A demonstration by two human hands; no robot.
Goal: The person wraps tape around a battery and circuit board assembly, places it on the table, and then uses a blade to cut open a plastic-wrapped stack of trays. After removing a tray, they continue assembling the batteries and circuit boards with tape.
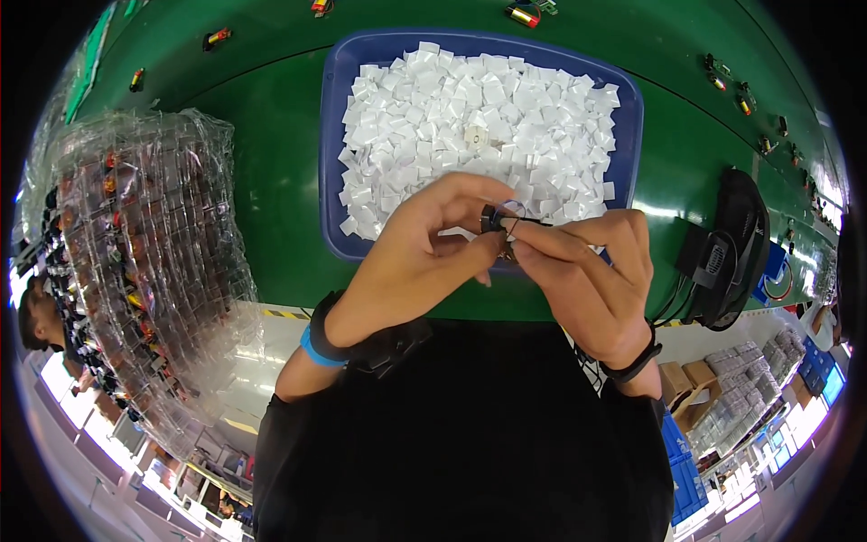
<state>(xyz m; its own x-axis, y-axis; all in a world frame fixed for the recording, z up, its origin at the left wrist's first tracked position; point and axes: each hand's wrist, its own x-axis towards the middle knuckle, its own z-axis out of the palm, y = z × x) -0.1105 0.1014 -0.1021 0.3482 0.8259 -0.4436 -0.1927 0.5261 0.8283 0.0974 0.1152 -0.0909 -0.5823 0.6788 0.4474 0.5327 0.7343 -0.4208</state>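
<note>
Over the near edge of a blue tub (330,135) filled with small white square pieces (488,99), my two hands meet at their fingertips. A small black part (490,219) with thin dark wires (533,220) sits in the pinch of my left hand (420,248). From the other side, the closed fingertips of my right hand (591,275) grip the wires close to the black part. My fingers partly cover the part, so its exact kind is hidden. A round pale disc (477,137) lies on the white pieces beyond my hands.
Clear plastic trays (149,262) with many small wired parts are stacked at left. Small red-yellow cylinders with wires, such as one at the far edge (522,16), dot the green table (271,181). A black device with cables (731,253) stands at right.
</note>
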